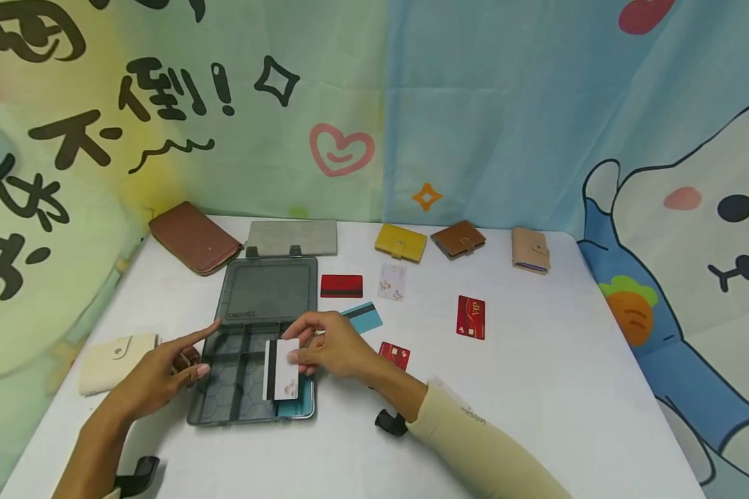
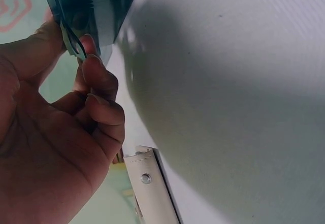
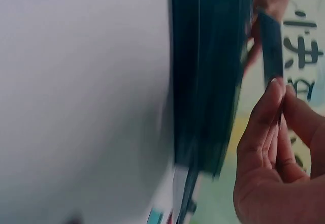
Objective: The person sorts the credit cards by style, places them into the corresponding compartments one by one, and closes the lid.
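Note:
My right hand (image 1: 327, 343) pinches a white bank card (image 1: 285, 381) with a black stripe between thumb and fingers. It holds the card over the right-hand compartments of a dark translucent plastic storage box (image 1: 221, 395). The box's hinged lid (image 1: 268, 291) lies back, away from me. Beneath the held card, a blue card (image 1: 298, 407) shows in the front right compartment. My left hand (image 1: 162, 371) grips the box's left edge, its index finger reaching toward the hinge. In the right wrist view the pinched card (image 3: 272, 46) appears edge-on beside the box (image 3: 208, 76).
Right of the box lie a striped red card (image 1: 341, 285), pale card (image 1: 392, 282), blue card (image 1: 365, 317) and red cards (image 1: 471, 317) (image 1: 394, 355). Behind are brown (image 1: 195, 239), grey (image 1: 299, 238), yellow (image 1: 401, 242), tan (image 1: 458, 240) and beige (image 1: 530, 249) wallets. A cream wallet (image 1: 115, 364) lies left.

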`<state>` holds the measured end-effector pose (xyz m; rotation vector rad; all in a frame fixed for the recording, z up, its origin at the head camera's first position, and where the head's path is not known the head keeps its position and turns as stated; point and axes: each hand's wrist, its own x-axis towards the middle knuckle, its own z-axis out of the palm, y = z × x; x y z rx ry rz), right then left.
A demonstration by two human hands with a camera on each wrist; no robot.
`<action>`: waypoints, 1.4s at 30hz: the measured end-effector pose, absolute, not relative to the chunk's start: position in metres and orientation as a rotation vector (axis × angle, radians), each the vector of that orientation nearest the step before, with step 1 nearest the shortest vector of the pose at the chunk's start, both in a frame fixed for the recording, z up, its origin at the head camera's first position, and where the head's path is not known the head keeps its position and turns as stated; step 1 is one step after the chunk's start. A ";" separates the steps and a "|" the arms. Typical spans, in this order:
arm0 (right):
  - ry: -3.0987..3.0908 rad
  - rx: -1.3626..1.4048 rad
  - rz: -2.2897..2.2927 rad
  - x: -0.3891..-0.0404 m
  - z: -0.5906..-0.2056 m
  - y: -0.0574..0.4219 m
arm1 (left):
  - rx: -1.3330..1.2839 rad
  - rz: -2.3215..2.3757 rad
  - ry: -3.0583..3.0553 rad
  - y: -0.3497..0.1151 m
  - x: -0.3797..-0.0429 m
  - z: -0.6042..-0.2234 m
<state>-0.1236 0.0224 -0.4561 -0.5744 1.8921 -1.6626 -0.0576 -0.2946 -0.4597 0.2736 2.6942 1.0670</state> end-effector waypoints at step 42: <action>2.568 -0.498 -1.183 -0.237 -0.464 0.038 | 0.345 1.076 2.715 -0.294 -0.056 -0.459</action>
